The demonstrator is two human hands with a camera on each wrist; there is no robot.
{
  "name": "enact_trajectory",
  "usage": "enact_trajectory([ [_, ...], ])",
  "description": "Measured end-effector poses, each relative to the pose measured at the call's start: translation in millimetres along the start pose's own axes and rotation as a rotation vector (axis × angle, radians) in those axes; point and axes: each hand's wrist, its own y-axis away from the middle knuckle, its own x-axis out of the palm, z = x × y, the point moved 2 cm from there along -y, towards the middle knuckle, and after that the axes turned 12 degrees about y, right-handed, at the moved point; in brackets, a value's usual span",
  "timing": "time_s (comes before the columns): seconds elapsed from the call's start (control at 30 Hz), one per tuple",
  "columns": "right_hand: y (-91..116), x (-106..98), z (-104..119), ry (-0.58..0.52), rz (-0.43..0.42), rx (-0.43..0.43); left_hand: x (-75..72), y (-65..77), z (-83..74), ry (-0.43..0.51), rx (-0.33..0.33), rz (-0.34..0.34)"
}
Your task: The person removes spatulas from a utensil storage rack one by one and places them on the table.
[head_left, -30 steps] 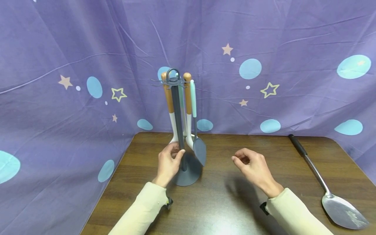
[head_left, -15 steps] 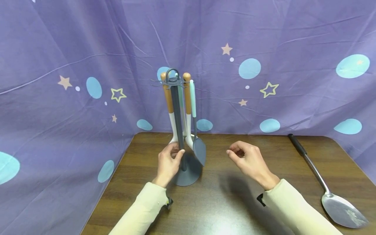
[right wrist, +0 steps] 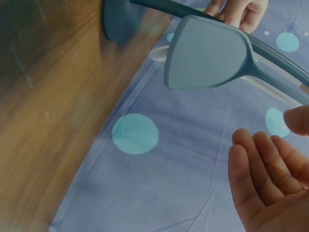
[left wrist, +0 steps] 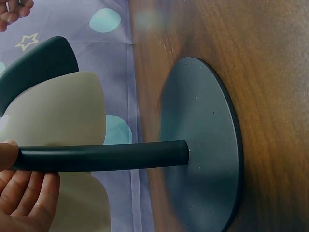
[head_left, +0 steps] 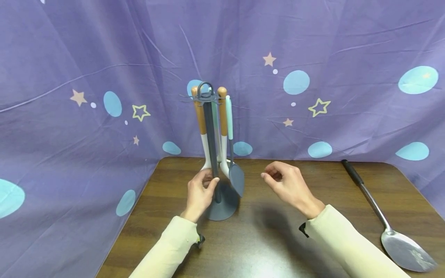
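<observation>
A dark grey utensil stand stands upright on the table at centre left, with a straight pole [head_left: 210,135] and a round base [left wrist: 207,130]. My left hand [head_left: 199,195] grips the lower pole between thumb and fingers. From the hooked top ring [head_left: 206,97] hang several utensils. Among them are two white ones with wooden handles [head_left: 222,116] and a grey turner [right wrist: 207,55] with a mint handle, on the stand's right. To the right of that turner my right hand [head_left: 290,187] hovers above the table, fingers loosely bent, with nothing in it.
On the right of the wooden table [head_left: 167,239] lies a long metal wok spatula [head_left: 405,251] with a black handle. A purple curtain [head_left: 354,42] with stars and blue spots hangs behind the table and down its left side.
My right hand has moved left and slightly up, closer to the stand. The left hand keeps its grip on the pole, and the stand has not moved.
</observation>
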Motion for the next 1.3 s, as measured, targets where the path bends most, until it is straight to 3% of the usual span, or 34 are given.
enact_trajectory([
  [0.3,-9.1,1.1,10.7,-0.015,0.005,-0.031,0.4,0.8,1.2,0.007,0.007,0.008],
  [0.83,-16.7,21.3,28.4,-0.06,-0.001,-0.09,0.9,0.9,1.7,0.013,0.005,0.003],
  [1.3,-25.8,35.0,36.4,-0.105,0.014,-0.073,0.0,0.7,-0.1,0.039,0.003,0.0],
])
